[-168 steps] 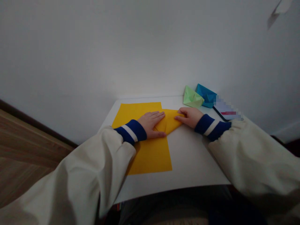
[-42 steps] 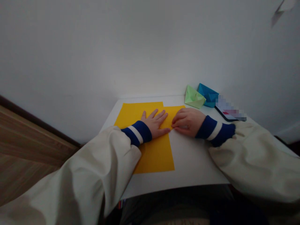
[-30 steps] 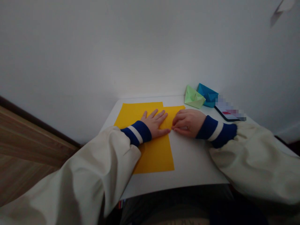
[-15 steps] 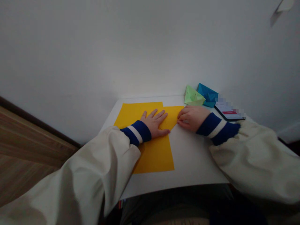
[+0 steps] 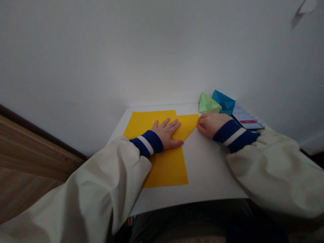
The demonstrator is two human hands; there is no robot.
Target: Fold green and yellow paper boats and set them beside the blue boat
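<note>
A flat yellow paper sheet (image 5: 167,167) lies on the white table (image 5: 210,172). On top of it, at its far right, sits a smaller folded yellow piece (image 5: 188,124) shaped like a triangle. My left hand (image 5: 168,134) lies flat with fingers spread, pressing the folded piece's left part down. My right hand (image 5: 210,123) has its fingers curled, with the fingertips pressed on the right tip of the folded piece.
A green folded paper boat (image 5: 207,104) and a blue one (image 5: 224,102) stand at the table's far right by the wall. A phone (image 5: 246,119) lies just right of my right hand. A wooden floor shows at the left.
My right hand has slid from the folded piece's near corner out along its edge to the right tip. My left hand has stayed flat in place.
</note>
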